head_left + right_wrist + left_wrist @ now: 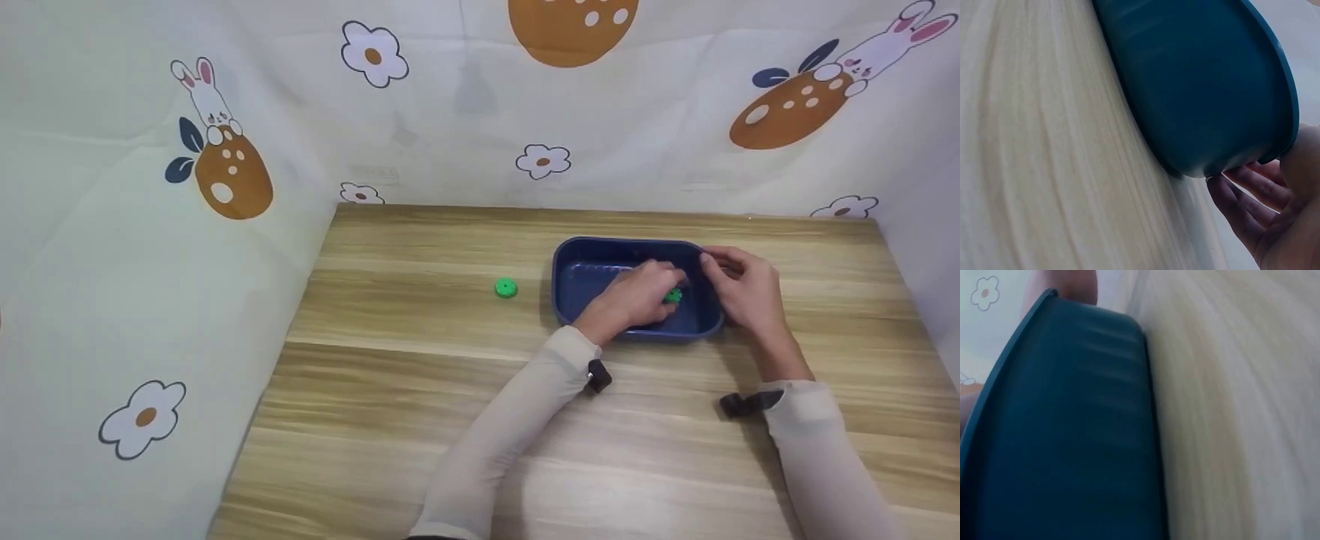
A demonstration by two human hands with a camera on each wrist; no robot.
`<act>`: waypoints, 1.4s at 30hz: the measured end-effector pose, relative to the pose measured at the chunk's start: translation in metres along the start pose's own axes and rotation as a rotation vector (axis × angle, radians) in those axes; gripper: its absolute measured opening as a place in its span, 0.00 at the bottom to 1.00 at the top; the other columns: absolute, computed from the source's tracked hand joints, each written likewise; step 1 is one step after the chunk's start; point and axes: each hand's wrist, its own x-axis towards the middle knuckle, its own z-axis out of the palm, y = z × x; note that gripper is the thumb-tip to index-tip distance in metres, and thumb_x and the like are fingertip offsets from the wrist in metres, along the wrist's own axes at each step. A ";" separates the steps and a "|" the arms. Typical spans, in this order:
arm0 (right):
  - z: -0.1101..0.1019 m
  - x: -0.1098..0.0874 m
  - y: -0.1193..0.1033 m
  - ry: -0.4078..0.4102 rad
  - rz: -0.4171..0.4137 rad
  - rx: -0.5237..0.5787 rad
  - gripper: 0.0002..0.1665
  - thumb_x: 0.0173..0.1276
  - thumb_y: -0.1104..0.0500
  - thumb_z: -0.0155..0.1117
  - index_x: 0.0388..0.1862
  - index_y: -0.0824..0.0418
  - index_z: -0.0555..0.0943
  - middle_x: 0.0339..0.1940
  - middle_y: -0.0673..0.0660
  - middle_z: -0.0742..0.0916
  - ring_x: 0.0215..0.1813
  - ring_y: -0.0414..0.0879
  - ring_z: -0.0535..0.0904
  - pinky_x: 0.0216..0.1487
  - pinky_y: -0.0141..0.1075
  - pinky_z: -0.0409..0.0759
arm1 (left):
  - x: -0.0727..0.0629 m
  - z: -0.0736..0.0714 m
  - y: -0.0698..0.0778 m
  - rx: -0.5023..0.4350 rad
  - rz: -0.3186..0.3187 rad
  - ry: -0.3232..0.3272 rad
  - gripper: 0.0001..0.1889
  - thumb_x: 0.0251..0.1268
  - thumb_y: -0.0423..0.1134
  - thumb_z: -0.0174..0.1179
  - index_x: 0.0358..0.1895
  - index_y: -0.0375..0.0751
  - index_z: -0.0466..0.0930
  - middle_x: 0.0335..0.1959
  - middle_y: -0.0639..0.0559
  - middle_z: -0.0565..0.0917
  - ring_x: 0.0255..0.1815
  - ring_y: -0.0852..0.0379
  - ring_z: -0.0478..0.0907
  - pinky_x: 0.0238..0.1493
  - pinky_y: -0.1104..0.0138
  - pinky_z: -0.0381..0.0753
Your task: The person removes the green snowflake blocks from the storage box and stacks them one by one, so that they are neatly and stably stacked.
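Observation:
A dark blue rectangular plastic bin (637,335) stands on the wooden table. Inside it is my left hand (637,294), reaching over the front rim, its thumb and fingers pinching a small green toothed disc (673,295) near the right end. The hand hides part of that disc. My right hand (746,289) grips the bin's right end, thumb at the rim and fingers against the outer wall. In the right wrist view, the fingertips of the right hand (1269,205) touch the bin's outside. The left wrist view shows mostly the bin's outer wall (1078,416).
Left of the bin, a second green round disc (506,288) lies flat on the wooden tabletop (390,300). A patterned white cloth (450,135) hangs behind the table, and more cloth stands along the left and right sides.

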 end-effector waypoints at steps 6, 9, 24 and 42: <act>0.000 -0.001 0.000 0.003 -0.002 0.002 0.25 0.80 0.46 0.67 0.61 0.65 0.89 0.52 0.61 0.93 0.47 0.18 0.82 0.52 0.13 0.79 | -0.001 0.005 0.001 0.008 0.011 0.021 0.15 0.78 0.50 0.66 0.61 0.55 0.88 0.60 0.57 0.85 0.60 0.56 0.80 0.58 0.69 0.84; 0.000 -0.001 0.000 -0.002 0.005 -0.003 0.26 0.80 0.45 0.67 0.61 0.64 0.89 0.54 0.62 0.92 0.47 0.18 0.82 0.52 0.13 0.78 | -0.003 0.006 0.001 0.013 0.013 0.032 0.14 0.78 0.51 0.67 0.58 0.54 0.89 0.58 0.57 0.86 0.59 0.57 0.81 0.59 0.70 0.84; 0.000 -0.001 0.000 0.007 0.009 -0.009 0.26 0.80 0.45 0.67 0.61 0.63 0.89 0.54 0.64 0.93 0.46 0.17 0.82 0.51 0.13 0.79 | 0.002 0.008 -0.002 -0.042 0.036 0.057 0.09 0.74 0.46 0.71 0.50 0.49 0.91 0.50 0.54 0.87 0.55 0.59 0.85 0.57 0.72 0.83; 0.002 0.001 0.003 0.016 0.006 0.013 0.23 0.80 0.48 0.67 0.60 0.64 0.90 0.52 0.61 0.93 0.46 0.19 0.83 0.51 0.13 0.79 | 0.000 0.006 -0.002 -0.017 0.054 0.059 0.15 0.73 0.45 0.69 0.57 0.47 0.88 0.50 0.53 0.85 0.52 0.58 0.81 0.53 0.71 0.83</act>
